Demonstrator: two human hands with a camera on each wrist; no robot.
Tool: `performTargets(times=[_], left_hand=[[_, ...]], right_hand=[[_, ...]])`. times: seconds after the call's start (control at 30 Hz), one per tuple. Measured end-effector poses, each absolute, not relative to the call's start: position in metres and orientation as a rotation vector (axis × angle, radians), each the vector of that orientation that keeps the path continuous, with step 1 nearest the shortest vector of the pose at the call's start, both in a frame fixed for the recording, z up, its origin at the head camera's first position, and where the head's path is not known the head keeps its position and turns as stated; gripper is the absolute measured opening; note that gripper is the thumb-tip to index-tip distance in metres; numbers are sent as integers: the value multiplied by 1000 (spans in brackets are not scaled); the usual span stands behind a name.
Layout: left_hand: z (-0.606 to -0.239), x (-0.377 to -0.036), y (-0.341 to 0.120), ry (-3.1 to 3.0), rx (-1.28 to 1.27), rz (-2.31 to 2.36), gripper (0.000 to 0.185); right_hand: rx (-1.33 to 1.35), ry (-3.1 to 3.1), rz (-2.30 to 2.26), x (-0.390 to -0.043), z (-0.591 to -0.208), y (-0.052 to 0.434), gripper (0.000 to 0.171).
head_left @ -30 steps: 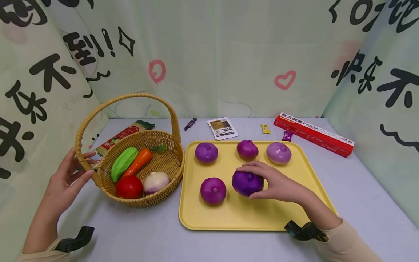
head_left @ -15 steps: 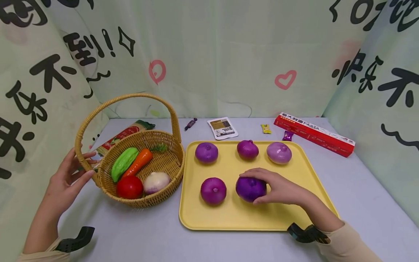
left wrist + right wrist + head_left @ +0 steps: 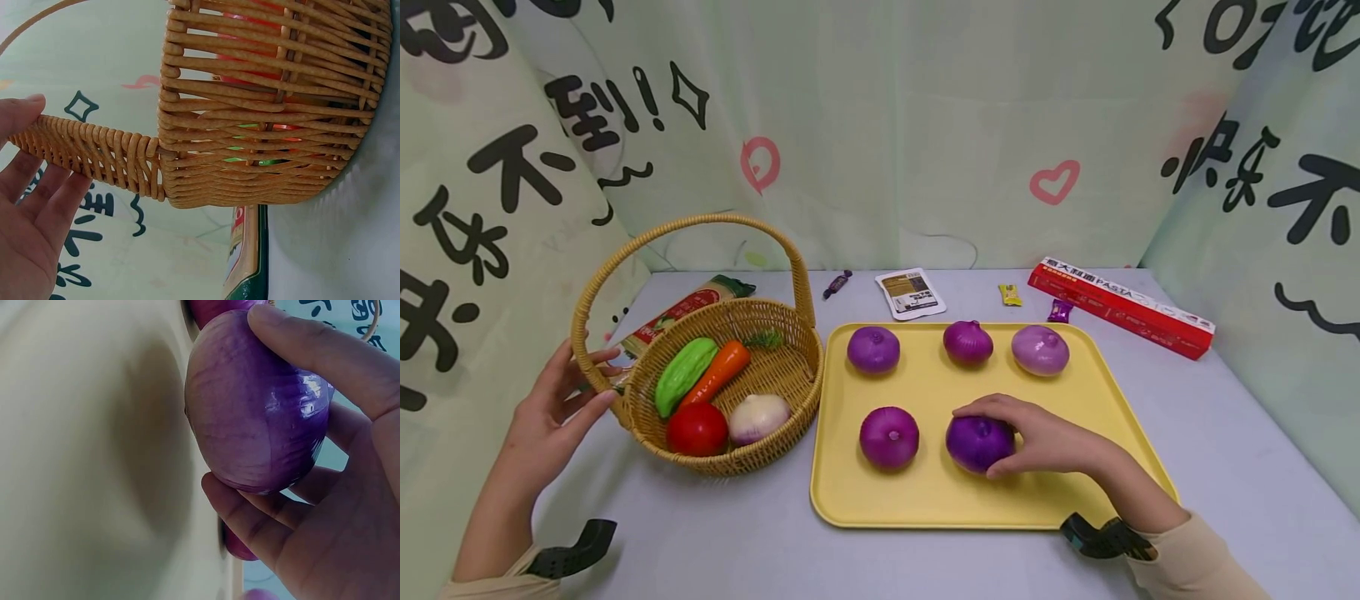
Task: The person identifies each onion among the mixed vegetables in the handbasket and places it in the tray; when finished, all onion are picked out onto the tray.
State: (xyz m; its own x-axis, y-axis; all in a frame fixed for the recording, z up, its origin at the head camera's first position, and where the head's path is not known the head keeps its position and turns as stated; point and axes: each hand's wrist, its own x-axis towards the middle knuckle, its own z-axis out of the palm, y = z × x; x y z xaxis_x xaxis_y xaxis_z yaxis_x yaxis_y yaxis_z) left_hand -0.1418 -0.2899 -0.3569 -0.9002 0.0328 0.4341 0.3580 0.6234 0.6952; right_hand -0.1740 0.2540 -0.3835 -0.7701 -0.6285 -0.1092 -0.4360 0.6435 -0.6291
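Observation:
My right hand [image 3: 1037,437] holds a dark purple onion [image 3: 977,443] between thumb and fingers, close over the yellow tray [image 3: 917,504]. In the right wrist view the onion [image 3: 256,412] fills the grasp, its shadow falling on the tray. Several more purple onions rest on the tray, the nearest [image 3: 889,437] just left of the held one. My left hand [image 3: 553,417] grips the side of the wicker basket's handle [image 3: 580,333]; the left wrist view shows thumb and fingers around it. Inside the basket [image 3: 775,333] lie a green bumpy vegetable [image 3: 685,377], a carrot [image 3: 718,371], a tomato [image 3: 697,429] and a whitish onion [image 3: 760,418].
Behind the basket lies a red and green packet [image 3: 685,312]. Along the back are a dark wrapped candy [image 3: 837,284], a white pouch [image 3: 911,294], a yellow candy [image 3: 1009,295], a purple candy [image 3: 1059,312] and a red pasta box [image 3: 1120,308]. Printed curtains surround the table.
The right hand has moved the dark purple onion slightly right and toward the front of the tray, lower in view. The left hand and basket have stayed still.

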Motion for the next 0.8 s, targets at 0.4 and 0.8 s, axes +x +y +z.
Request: performTargets(times=[0.4, 0.8], left_hand=[[-357, -142, -289, -2465, -309, -1178, 81], [-357, -142, -289, -2462, -315, -1177, 81]], right_hand=[[-798, 2494, -863, -174, -388, 258, 73], [-761, 2492, -891, -176, -388, 260, 80]])
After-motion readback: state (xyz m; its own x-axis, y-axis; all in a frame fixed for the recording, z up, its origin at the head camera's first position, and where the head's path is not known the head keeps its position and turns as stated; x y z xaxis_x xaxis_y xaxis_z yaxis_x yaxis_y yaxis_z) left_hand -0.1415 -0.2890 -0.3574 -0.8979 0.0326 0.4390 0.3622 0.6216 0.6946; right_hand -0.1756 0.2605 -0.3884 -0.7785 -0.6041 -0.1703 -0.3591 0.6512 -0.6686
